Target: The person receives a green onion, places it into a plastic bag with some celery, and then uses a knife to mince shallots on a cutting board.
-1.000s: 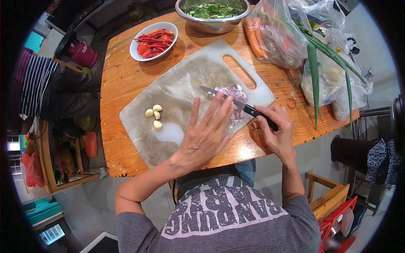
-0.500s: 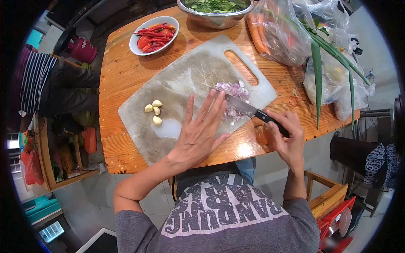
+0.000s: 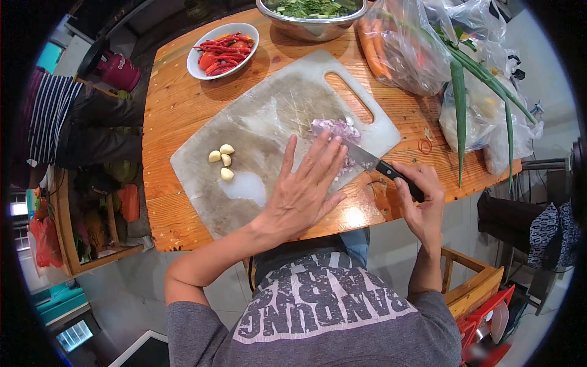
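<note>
Nearby: garlic [image 3: 227, 149], chillies [image 3: 227, 55] | left grip [image 3: 306, 191] spread, partly hiding chopped onion [image 3: 340, 128] | right grip [image 3: 423, 197] pinching knife [image 3: 369, 159]

Board [image 3: 244, 122] on bench [image 3: 168, 122]; garlic [image 3: 226, 160] on its left, onion [image 3: 338, 128] on its right. Behind board: chillies [image 3: 226, 54] in bowl [image 3: 193, 66], greens [image 3: 312, 8] in basin [image 3: 318, 29]. Bags [image 3: 422, 67] right of board.

I have passage along the left strip of the brown wooden desk [image 3: 165, 116], outside the grey-white plastic cutting board [image 3: 287, 98]. Four pale peeled garlic cloves [image 3: 226, 160] obstruct its left side; the black-handled steel knife [image 3: 385, 169] crosses its near right edge. Clear plastic bags [image 3: 409, 58] block the far right.
</note>
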Tool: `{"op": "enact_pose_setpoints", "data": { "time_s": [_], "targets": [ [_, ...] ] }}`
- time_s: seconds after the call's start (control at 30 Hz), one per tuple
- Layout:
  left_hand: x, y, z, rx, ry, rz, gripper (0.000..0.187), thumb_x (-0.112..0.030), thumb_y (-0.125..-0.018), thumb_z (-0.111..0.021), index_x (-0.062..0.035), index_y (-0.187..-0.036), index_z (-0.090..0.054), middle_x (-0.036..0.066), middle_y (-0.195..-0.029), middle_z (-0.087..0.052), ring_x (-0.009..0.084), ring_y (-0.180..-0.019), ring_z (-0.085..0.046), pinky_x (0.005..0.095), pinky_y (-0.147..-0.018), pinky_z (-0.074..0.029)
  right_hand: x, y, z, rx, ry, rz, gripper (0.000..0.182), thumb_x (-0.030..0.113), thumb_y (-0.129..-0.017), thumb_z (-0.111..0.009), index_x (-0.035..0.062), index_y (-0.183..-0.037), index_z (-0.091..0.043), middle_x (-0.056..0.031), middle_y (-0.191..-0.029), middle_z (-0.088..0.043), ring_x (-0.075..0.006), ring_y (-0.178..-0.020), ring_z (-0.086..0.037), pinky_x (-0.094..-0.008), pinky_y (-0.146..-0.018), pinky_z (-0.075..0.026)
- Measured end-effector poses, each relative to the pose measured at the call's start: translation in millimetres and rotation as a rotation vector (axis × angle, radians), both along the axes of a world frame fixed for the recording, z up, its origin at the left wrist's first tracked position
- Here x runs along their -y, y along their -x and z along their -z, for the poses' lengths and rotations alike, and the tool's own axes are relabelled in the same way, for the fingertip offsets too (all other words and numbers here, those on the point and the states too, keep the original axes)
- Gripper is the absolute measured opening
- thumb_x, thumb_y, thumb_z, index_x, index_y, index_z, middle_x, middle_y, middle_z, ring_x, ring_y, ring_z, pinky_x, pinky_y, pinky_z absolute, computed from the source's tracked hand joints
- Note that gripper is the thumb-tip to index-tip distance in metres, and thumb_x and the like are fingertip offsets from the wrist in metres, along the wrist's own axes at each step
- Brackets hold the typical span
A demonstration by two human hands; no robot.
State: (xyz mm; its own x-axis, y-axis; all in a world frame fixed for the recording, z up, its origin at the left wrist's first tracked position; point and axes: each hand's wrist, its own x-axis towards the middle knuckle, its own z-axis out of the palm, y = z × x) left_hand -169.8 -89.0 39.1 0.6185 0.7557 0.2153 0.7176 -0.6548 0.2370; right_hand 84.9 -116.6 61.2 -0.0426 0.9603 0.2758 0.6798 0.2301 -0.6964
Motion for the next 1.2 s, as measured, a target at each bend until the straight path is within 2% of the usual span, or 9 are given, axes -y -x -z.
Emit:
{"op": "enact_pose_setpoints", "data": {
  "time_s": [0.2,0.4,0.5,0.6,0.73,0.87,1.03,1.13,1.2],
  "targets": [
    [-3,7,6,-0.066,-0.033,-0.077,0.083,-0.042,-0.089,-0.07,0.0021,-0.152,-0.04,0.017,-0.16,-0.032,0.0354,-0.156,-0.016,0.0607,-0.125,-0.006,1,1,0,0.007,-0.029,-0.006,0.029,0.001,-0.086,-0.073,0.0039,-0.114,-0.076,-0.0096,-0.084,-0.062,-0.0242,-0.081,-0.054,-0.0349,-0.073,-0.045],
    [3,8,0,-0.023,0.036,-0.079,0.081,-0.038,-0.089,-0.072,0.0067,-0.149,-0.042,0.018,-0.152,-0.038,0.0365,-0.156,-0.016,0.0603,-0.125,-0.007,8,-9,-8,-0.006,0.002,0.03,0.027,0.001,-0.086,-0.073,0.0029,-0.113,-0.076,-0.0088,-0.084,-0.061,-0.0227,-0.082,-0.054,-0.0339,-0.074,-0.044],
    [5,7,-6,0.055,0.012,-0.081,0.063,-0.028,-0.089,-0.073,0.0027,-0.14,-0.055,0.014,-0.14,-0.051,0.0335,-0.15,-0.032,0.0593,-0.125,-0.012,8,-19,-5,-0.062,0.038,0.081,0.027,0.002,-0.086,-0.074,0.0012,-0.114,-0.075,-0.009,-0.084,-0.062,-0.0219,-0.084,-0.055,-0.0334,-0.076,-0.045],
    [-5,13,3,0.157,-0.104,-0.075,0.034,-0.015,-0.085,-0.074,-0.0071,-0.118,-0.073,0.007,-0.116,-0.066,0.0266,-0.13,-0.055,0.0568,-0.123,-0.021,7,-17,-2,-0.081,0.032,0.05,0.028,0.002,-0.087,-0.074,-0.0005,-0.115,-0.073,-0.009,-0.085,-0.062,-0.0223,-0.083,-0.055,-0.0334,-0.077,-0.045],
    [-27,21,-2,0.301,-0.21,-0.113,0.016,-0.006,-0.074,-0.08,-0.0158,-0.086,-0.077,-0.001,-0.084,-0.069,0.02,-0.102,-0.068,0.0526,-0.118,-0.03,0,-8,9,-0.104,0.041,0.005,0.029,0.002,-0.086,-0.074,0.0007,-0.114,-0.073,-0.0101,-0.089,-0.065,-0.0237,-0.083,-0.055,-0.035,-0.077,-0.044],
    [-35,26,-18,0.365,-0.148,-0.19,0.016,-0.007,-0.074,-0.082,-0.0135,-0.083,-0.071,0.0,-0.086,-0.071,0.0203,-0.098,-0.069,0.0495,-0.115,-0.032,7,0,3,-0.023,0.044,-0.037,0.029,0.001,-0.084,-0.073,0.003,-0.113,-0.074,-0.0105,-0.09,-0.067,-0.0251,-0.082,-0.056,-0.0357,-0.076,-0.044],
    [-38,32,-50,0.449,-0.031,-0.195,0.019,-0.004,-0.079,-0.077,-0.0147,-0.094,-0.071,-0.002,-0.082,-0.071,0.0186,-0.094,-0.068,0.0461,-0.112,-0.034,21,14,10,-0.066,0.052,-0.135,0.033,-0.001,-0.08,-0.074,0.0056,-0.111,-0.075,-0.0096,-0.087,-0.064,-0.0268,-0.082,-0.056,-0.0353,-0.073,-0.044],
    [-44,36,-52,0.45,-0.044,-0.199,0.021,-0.002,-0.08,-0.075,-0.0139,-0.098,-0.072,-0.001,-0.083,-0.072,0.0193,-0.094,-0.068,0.0463,-0.111,-0.035,24,21,12,-0.068,0.115,-0.162,0.035,-0.002,-0.078,-0.075,0.0074,-0.111,-0.076,-0.0097,-0.087,-0.063,-0.0276,-0.082,-0.057,-0.0357,-0.07,-0.045],
    [-48,38,-51,0.443,-0.067,-0.194,0.023,-0.001,-0.081,-0.074,-0.0128,-0.101,-0.073,-0.001,-0.086,-0.072,0.0186,-0.093,-0.069,0.0479,-0.113,-0.035,20,20,16,-0.011,0.063,-0.159,0.034,-0.002,-0.078,-0.075,0.0073,-0.111,-0.076,-0.0096,-0.087,-0.063,-0.0276,-0.081,-0.057,-0.0364,-0.071,-0.046]
  ]
}}
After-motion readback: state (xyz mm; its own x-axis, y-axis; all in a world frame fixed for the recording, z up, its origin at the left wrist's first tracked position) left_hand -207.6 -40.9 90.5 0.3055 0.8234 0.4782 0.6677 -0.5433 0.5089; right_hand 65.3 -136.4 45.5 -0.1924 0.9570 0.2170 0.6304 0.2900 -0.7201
